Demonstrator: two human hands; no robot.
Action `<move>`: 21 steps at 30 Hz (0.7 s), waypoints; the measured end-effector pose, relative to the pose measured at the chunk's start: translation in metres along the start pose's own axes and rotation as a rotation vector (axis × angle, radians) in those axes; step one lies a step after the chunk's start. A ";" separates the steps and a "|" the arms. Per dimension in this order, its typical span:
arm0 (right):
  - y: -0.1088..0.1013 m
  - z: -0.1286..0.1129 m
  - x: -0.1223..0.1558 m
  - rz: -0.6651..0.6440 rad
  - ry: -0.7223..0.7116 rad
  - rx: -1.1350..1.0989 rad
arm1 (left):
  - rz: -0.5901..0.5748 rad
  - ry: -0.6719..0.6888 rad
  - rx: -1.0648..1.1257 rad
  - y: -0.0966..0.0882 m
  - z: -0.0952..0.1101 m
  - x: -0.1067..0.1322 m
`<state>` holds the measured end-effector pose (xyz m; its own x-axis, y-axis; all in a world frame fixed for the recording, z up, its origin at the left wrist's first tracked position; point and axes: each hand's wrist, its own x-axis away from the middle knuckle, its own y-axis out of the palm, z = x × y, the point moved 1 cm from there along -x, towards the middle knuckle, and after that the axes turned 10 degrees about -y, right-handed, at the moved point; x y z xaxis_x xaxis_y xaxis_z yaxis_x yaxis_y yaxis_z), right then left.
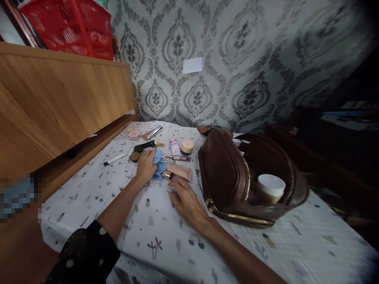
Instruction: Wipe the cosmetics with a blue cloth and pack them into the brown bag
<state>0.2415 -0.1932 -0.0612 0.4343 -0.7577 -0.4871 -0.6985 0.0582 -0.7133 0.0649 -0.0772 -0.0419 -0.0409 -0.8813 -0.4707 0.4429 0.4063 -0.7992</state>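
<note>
Step in hand, as judged: handling a crumpled, light-blue, soft-looking cloth [160, 162] amid a loose cluster of cosmetics. The cloth lies at the left hand [145, 165], left of a flat beige squeeze tube [181, 172], over a white tablecloth printed with small plants [133, 230].

Technique: best to keep the cloth bunched small and lift it clear before shifting it; dragged, its loose folds could sweep the neighbours along. Most at risk, I judge, is a slim gold-and-black cylindrical tube [167, 174], just beside the cloth's lower right edge, since a round body should roll readily. A fingertip of the right hand [187, 199] laid on it would steady it. A thin dark-pink tube with a clear end [181, 158] lies just above the beige tube and needs the same care. A squat round jar with a peach lid [187, 146] sits farther back and should be less easily upset.

Grip, left: fingers bent down over the cloth's left side, spread narrow, holding it; fingertips partly hidden, so how firm the pinch is cannot be told.

Grip, right: holding nothing visible. Fingers loosely curved, thumb apart from them, a moderate gap. Fingertips at the black end of the cylindrical tube; contact or a slight gap, cannot tell.

Surroundings: an unzipped dark-brown leather bag [220, 169] stands right of the right hand, a white-topped round container [271, 184] inside it.
</note>
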 end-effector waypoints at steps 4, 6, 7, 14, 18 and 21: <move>0.000 0.005 0.002 0.001 0.000 -0.017 | 0.060 -0.116 0.033 0.000 -0.020 -0.011; 0.000 0.007 0.002 0.013 0.003 -0.021 | 0.085 -0.164 0.055 -0.001 -0.026 -0.014; 0.000 0.007 0.002 0.020 0.006 -0.023 | 0.096 -0.180 0.072 -0.001 -0.028 -0.015; -0.001 0.006 0.003 0.058 0.031 -0.034 | 0.036 -0.101 0.110 0.001 -0.020 -0.011; -0.001 0.001 0.000 0.069 0.079 -0.007 | 0.055 -0.065 0.109 -0.004 -0.015 -0.008; -0.001 -0.010 -0.009 0.003 0.107 0.078 | 0.089 -0.025 0.136 -0.008 -0.012 -0.007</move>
<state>0.2325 -0.1931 -0.0507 0.3664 -0.8223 -0.4354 -0.6513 0.1075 -0.7512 0.0510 -0.0718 -0.0369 0.0252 -0.8499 -0.5263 0.5610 0.4478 -0.6962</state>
